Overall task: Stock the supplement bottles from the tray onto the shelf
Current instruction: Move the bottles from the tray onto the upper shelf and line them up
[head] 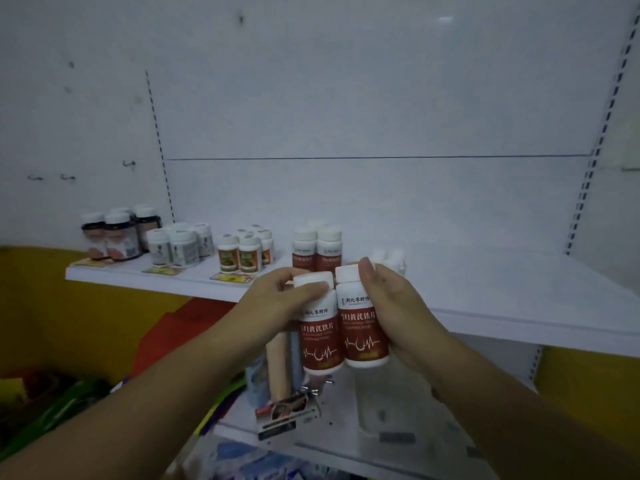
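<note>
Left hand [277,292]: my fingers curl round the left red-label bottle [320,336], frame centre.
Right hand [391,299]: I grip the right red-label bottle [363,327], touching it.
Shelf [485,292]: behind.

Right bottle [364,332]: 湖北李时珍 on white band, 当归黄芪铁片 on red label. Left bottle [320,337]: same text, first characters cut off. Small print unreadable.

The right hand [391,299] hides most of two white-capped bottles [389,256] (labels unseen) behind it.

Dim light — white back panel [346,98], yellow wall [52,306]
</note>
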Demonstrator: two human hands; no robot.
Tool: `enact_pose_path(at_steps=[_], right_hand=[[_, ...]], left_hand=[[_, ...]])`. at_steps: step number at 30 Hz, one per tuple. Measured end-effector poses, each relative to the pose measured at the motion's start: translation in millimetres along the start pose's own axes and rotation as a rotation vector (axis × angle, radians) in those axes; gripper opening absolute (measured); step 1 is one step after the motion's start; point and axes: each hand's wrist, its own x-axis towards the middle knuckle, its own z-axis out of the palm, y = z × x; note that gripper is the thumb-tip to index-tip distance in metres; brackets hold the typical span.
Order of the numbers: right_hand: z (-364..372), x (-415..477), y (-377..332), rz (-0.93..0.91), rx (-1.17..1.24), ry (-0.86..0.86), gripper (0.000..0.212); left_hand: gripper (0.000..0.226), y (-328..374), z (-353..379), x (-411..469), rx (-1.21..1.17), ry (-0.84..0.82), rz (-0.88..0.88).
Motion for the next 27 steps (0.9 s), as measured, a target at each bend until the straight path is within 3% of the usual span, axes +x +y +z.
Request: enact_pose_path(at_steps=[4, 8, 11, 14, 19, 23, 27], right_hand=[[45.0, 30.4, -9.3, -0.033, -0.050, 0.025, 0.051], [63.2, 60.5, -27.4, -0.109, -0.114, 0.149, 0.053], [43.8, 89.0, -48.0, -0.188, -0.112, 0.320, 0.023], [13.9, 119.1, -59.8, -0.232, -0.136, 0.482, 0.027], [-24.9, 176.2, -52.0, -0.210, -0.170, 0.554, 0.032], [-46.6, 220.4, -38.6, -0.150, -0.190, 0.540, 0.038], [-51.1, 251.5, -11.2, 0.001, -0.311, 0.327, 0.039]], left_hand=[[0.051, 3.9, -52.5, 11.8, 0.023, 0.020, 0.064], [0.046, 16.3, -94.4, 36.6, 0.035, 0.032, 0.153], [0.031, 31.2, -113.9, 64.5, 0.071, 0.060, 0.197], [0.025, 43.6, -126.6, 94.0, 0.118, 0.066, 0.231], [0.034, 71.5, -140.4, 160.1, 0.092, 0.155, 0.284], [0.039, 67.8, -129.8, 219.1, 0.035, 0.193, 0.164], [0.033, 56.5, -108.4, 275.6, 0.144, 0.099, 0.081]])
